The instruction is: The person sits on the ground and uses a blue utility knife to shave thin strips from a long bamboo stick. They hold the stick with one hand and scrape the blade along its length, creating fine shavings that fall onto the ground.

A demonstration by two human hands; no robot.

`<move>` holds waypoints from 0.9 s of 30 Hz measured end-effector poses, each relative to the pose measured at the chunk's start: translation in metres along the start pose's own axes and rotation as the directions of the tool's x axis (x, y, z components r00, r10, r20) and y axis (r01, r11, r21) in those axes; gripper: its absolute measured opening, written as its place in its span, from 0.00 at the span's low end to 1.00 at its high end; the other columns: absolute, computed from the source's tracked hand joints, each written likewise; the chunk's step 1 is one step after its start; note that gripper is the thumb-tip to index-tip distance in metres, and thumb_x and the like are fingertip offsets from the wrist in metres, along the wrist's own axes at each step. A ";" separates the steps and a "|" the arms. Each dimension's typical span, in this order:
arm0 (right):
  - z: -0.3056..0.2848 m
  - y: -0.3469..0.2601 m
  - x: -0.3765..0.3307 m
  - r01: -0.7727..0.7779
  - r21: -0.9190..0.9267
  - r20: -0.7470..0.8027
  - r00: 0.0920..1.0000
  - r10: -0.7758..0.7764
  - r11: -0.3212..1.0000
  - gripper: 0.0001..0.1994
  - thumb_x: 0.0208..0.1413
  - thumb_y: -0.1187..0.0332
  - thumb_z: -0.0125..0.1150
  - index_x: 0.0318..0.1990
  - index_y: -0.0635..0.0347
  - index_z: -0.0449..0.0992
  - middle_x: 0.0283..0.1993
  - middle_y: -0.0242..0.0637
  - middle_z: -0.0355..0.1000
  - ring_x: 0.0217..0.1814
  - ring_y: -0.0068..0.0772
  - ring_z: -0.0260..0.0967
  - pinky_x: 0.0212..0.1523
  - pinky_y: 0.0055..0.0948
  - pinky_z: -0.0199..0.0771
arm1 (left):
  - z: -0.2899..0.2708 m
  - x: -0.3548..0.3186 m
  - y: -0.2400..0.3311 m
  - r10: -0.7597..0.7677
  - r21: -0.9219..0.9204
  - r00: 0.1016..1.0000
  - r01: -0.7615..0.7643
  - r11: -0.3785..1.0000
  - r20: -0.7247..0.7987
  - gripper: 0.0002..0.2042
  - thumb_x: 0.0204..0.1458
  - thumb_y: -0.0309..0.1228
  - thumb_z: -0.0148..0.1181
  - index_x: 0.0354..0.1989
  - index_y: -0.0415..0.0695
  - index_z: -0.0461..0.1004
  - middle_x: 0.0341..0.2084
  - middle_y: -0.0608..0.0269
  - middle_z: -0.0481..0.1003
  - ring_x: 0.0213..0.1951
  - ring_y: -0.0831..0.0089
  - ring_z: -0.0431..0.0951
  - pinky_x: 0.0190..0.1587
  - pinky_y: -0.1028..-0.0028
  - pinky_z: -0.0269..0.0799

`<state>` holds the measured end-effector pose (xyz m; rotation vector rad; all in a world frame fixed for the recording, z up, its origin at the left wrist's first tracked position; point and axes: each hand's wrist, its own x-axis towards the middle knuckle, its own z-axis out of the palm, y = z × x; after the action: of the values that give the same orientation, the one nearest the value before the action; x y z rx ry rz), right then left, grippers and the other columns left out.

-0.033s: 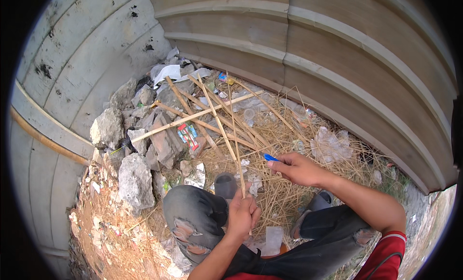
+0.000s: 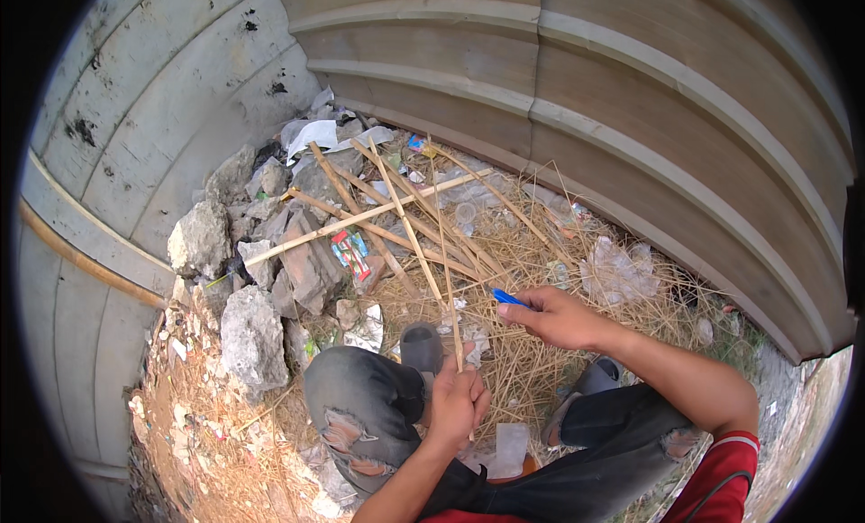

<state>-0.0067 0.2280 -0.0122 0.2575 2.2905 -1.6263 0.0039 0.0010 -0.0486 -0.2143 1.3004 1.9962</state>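
Closed round the lower end of a long thin stick [image 2: 448, 271], my left hand [image 2: 458, 404] is in front of my bent left knee. The stick rises away from me, over the straw and toward the far sticks. My right hand [image 2: 563, 318] grips a small blue-handled knife [image 2: 510, 298], held to the right of the stick and apart from it. A short dark blade tip seems to point left from the handle. Beyond my hands, a pale peeled stick [image 2: 360, 219] lies across several brown sticks [image 2: 338, 185].
Grey rocks [image 2: 254, 338] are heaped at the left, by a pale panelled wall [image 2: 180, 90]. A corrugated metal sheet [image 2: 622, 118] closes off the back and right. Straw [image 2: 527, 370], crumpled clear plastic [image 2: 620, 269] and a colourful wrapper [image 2: 353, 255] litter the ground.
My left hand and the lower end of the stick have shifted slightly to the right. The knife in my right hand has tilted a little; that arm is nearly still.
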 end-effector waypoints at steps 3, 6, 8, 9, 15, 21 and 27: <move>0.004 0.006 0.008 -0.047 0.002 0.003 0.999 0.047 0.999 0.24 0.63 0.44 0.61 0.37 0.60 0.78 0.19 0.23 0.60 0.18 0.17 0.57 0.19 0.24 0.58 | 0.002 0.001 -0.015 -0.030 -0.002 0.997 0.030 1.000 0.073 0.22 0.69 0.28 0.39 0.70 0.43 0.53 0.17 0.69 0.58 0.10 0.80 0.55 0.12 0.79 0.51; 0.007 0.007 0.014 -0.166 0.035 0.042 0.985 0.165 0.985 0.24 0.60 0.44 0.64 0.36 0.60 0.78 0.19 0.23 0.60 0.17 0.17 0.57 0.19 0.25 0.59 | 0.010 -0.003 -0.026 -0.050 0.023 0.993 0.047 0.999 0.108 0.22 0.69 0.28 0.39 0.71 0.44 0.53 0.18 0.68 0.58 0.11 0.80 0.54 0.13 0.78 0.52; 0.009 0.012 0.015 -0.223 0.080 0.078 0.973 0.217 0.971 0.24 0.59 0.44 0.66 0.34 0.61 0.78 0.18 0.25 0.61 0.18 0.18 0.58 0.20 0.26 0.60 | 0.019 -0.012 -0.028 -0.069 0.051 0.991 0.063 0.997 0.119 0.21 0.69 0.27 0.38 0.71 0.45 0.55 0.18 0.68 0.58 0.11 0.79 0.53 0.14 0.78 0.53; 0.013 0.019 0.015 -0.234 0.108 0.094 0.970 0.224 0.966 0.25 0.59 0.45 0.66 0.32 0.63 0.78 0.18 0.26 0.61 0.18 0.20 0.58 0.21 0.26 0.61 | 0.019 -0.013 -0.029 -0.075 0.048 0.987 0.069 0.996 0.143 0.22 0.69 0.27 0.38 0.71 0.46 0.54 0.18 0.68 0.58 0.11 0.79 0.53 0.14 0.78 0.54; 0.022 0.029 0.010 -0.236 0.235 0.141 0.968 0.207 0.943 0.20 0.62 0.51 0.65 0.32 0.61 0.78 0.21 0.25 0.64 0.19 0.17 0.61 0.22 0.23 0.64 | 0.026 -0.021 -0.034 -0.091 0.047 0.976 0.083 0.995 0.197 0.23 0.69 0.28 0.39 0.73 0.47 0.51 0.20 0.66 0.61 0.12 0.79 0.57 0.15 0.78 0.55; 0.020 0.022 -0.001 -0.114 0.076 0.034 0.993 0.112 0.991 0.20 0.63 0.51 0.64 0.32 0.61 0.78 0.19 0.24 0.61 0.20 0.17 0.60 0.23 0.26 0.63 | 0.034 -0.040 -0.016 -0.127 -0.075 0.977 0.142 0.987 0.174 0.22 0.70 0.29 0.42 0.71 0.47 0.55 0.19 0.69 0.61 0.12 0.81 0.58 0.16 0.79 0.54; 0.006 -0.014 -0.037 0.190 -0.487 0.038 0.980 -0.196 0.853 0.25 0.64 0.47 0.54 0.34 0.64 0.80 0.24 0.53 0.73 0.29 0.58 0.73 0.35 0.52 0.70 | 0.021 -0.041 -0.003 -0.082 -0.131 0.982 0.105 0.986 0.170 0.22 0.68 0.26 0.43 0.70 0.47 0.58 0.15 0.75 0.55 0.10 0.83 0.52 0.15 0.79 0.50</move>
<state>0.0238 0.2191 0.0118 -0.0889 2.7121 -1.0587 0.0398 -0.0006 -0.0205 -0.1695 1.0297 1.9816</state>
